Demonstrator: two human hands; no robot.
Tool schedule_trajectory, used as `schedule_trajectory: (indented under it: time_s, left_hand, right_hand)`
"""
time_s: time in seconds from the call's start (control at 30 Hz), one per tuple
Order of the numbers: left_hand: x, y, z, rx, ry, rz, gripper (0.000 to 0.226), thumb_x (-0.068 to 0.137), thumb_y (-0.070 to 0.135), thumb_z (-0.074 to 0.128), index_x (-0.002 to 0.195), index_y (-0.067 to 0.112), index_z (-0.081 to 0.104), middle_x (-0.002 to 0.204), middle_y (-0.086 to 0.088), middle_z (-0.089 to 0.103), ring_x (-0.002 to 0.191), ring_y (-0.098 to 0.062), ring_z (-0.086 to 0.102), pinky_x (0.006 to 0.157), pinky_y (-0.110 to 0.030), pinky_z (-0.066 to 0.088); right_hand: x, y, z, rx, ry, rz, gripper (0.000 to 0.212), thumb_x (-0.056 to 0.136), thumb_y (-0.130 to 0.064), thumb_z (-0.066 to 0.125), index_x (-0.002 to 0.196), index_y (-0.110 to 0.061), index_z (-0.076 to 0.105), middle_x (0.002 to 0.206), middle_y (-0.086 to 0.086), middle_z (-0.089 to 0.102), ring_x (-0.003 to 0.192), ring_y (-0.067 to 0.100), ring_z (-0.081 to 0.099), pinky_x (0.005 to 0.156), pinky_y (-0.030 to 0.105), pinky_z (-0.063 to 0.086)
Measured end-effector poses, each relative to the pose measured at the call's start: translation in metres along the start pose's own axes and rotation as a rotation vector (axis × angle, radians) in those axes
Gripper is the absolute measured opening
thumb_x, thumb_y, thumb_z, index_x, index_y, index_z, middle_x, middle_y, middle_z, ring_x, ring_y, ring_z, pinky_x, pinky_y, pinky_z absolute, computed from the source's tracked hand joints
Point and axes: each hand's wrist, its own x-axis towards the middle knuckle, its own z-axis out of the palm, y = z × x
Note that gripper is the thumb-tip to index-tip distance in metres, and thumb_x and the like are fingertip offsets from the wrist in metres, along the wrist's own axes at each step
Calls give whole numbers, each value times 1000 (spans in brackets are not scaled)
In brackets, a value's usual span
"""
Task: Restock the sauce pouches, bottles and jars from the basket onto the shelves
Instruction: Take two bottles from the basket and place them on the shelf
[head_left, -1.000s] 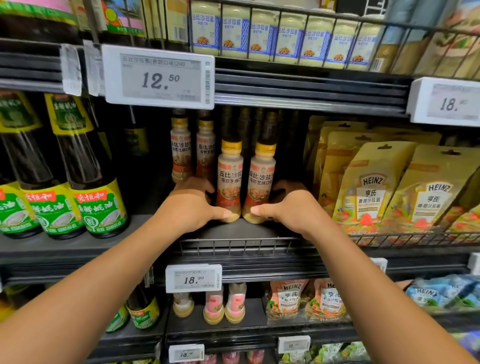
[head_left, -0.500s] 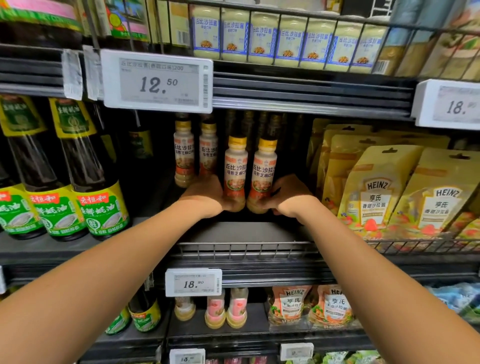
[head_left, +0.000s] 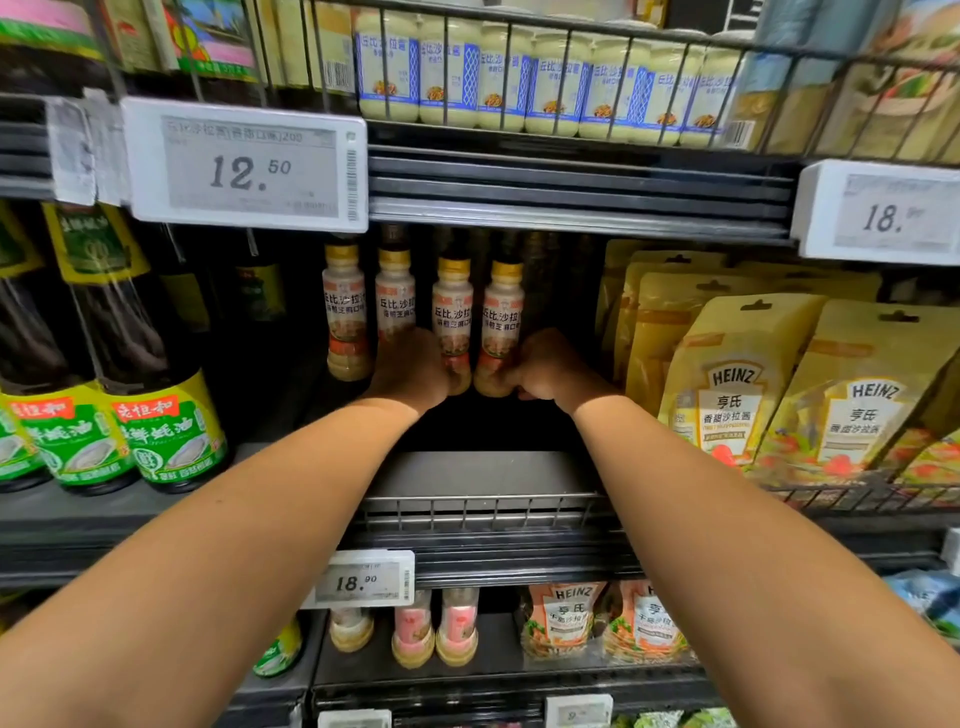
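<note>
Two small sesame dressing bottles with yellow caps stand side by side deep on the middle shelf (head_left: 483, 467). My left hand (head_left: 410, 371) grips the base of the left dressing bottle (head_left: 453, 312). My right hand (head_left: 545, 371) grips the base of the right dressing bottle (head_left: 501, 317). Two more dressing bottles of the same kind (head_left: 345, 312) stand just to the left, one partly hidden behind my left hand. The basket is out of view.
Tall dark oil bottles with green labels (head_left: 150, 395) stand at the left. Yellow Heinz pouches (head_left: 732, 384) fill the right behind a low wire rail (head_left: 483, 506). Jars (head_left: 498, 83) line the shelf above; a large price tag (head_left: 244, 166) overhangs. Pouches and bottles sit on the shelf below.
Both hands have pushed the two dressing bottles from near the shelf front back into the shelf, level with the two bottles at the left.
</note>
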Motion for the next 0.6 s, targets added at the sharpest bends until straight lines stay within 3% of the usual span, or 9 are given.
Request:
schedule_trajectory:
  time_s: [0.1, 0.27, 0.47, 0.53, 0.6]
  left_hand:
    - [4, 2, 5, 57, 59, 16, 28, 89, 28, 70, 107, 7, 67, 113, -15, 68, 108, -32, 64, 79, -32, 44]
    - [12, -3, 11, 52, 92, 28, 23, 93, 24, 64, 111, 9, 67, 116, -15, 67, 110, -33, 62, 84, -33, 45]
    - [15, -5, 15, 109, 117, 33, 25, 97, 16, 58, 119, 6, 63, 121, -16, 64, 113, -33, 61, 89, -37, 48]
    - [14, -5, 15, 126, 124, 37, 25, 96, 14, 59, 119, 4, 62, 121, -18, 63, 113, -34, 61, 89, -37, 48]
    - [14, -5, 16, 141, 123, 40, 25, 97, 13, 57, 119, 4, 61, 122, -18, 63, 114, -34, 61, 89, -38, 48]
  right_hand:
    - [8, 4, 4, 24, 31, -6, 43, 74, -18, 88, 111, -7, 68, 109, 15, 71, 97, 29, 70, 87, 48, 59]
    - [16, 11, 13, 73, 76, -22, 43, 69, -18, 91, 106, -8, 71, 109, 14, 73, 103, 30, 70, 91, 49, 57]
    - [17, 11, 19, 92, 102, -57, 28, 71, -19, 90, 76, -26, 63, 86, -2, 70, 85, 20, 67, 84, 38, 56]
    - [18, 12, 19, 88, 97, -71, 23, 73, -20, 88, 81, -24, 67, 87, -2, 70, 92, 21, 68, 90, 38, 56]
    - [19, 13, 19, 90, 93, -85, 27, 75, -19, 86, 98, -16, 72, 101, 3, 72, 103, 24, 68, 96, 39, 53]
